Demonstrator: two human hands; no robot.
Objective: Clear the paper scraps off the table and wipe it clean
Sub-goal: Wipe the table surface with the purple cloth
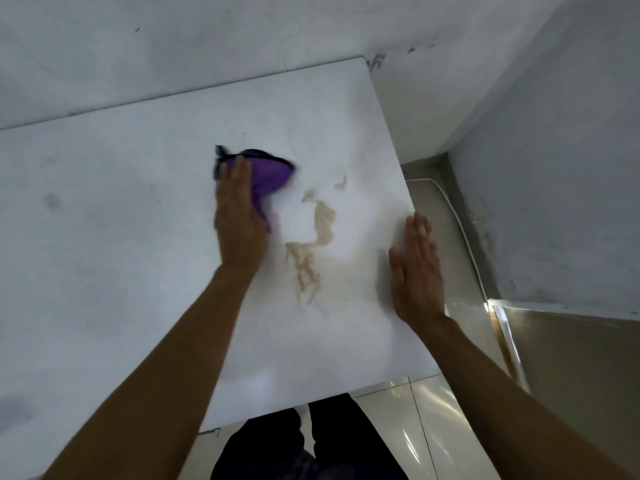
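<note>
Purple cloth (268, 176) with a dark edge lies on the white tabletop (104, 237), a bit left of centre, toward the far side. It sits under and ahead of the left hand (239, 216): bunched cloth sticks out past the fingertips and to their right, and a strip runs back along the hand's right edge. Cloth is motion-blurred.

Just right of the cloth, a tan smear (313, 237) streaks the tabletop, running from near the cloth toward the near edge, with a small separate patch farther out. The smear lies between the two hands, touching neither. Fainter grey smudges mark the left part of the tabletop.

Tabletop butts against a pale wall (207, 39) at the far side. A second wall (554, 168) stands to the right, meeting it in a corner, with scuffs and dark spots. Glossy tiled floor (433, 427) shows at the right and below the near edge; a thin white cable (460, 230) runs along the floor. Dark trouser legs (311, 445) show at the bottom.

Left fingers (237, 174) are straight and together, pressing flat on the cloth, not curled round it. Right hand (417, 271) lies flat, palm down, at the tabletop's right edge, fingers (420, 230) straight and close together, holding nothing, fingertips reaching just over the edge.
</note>
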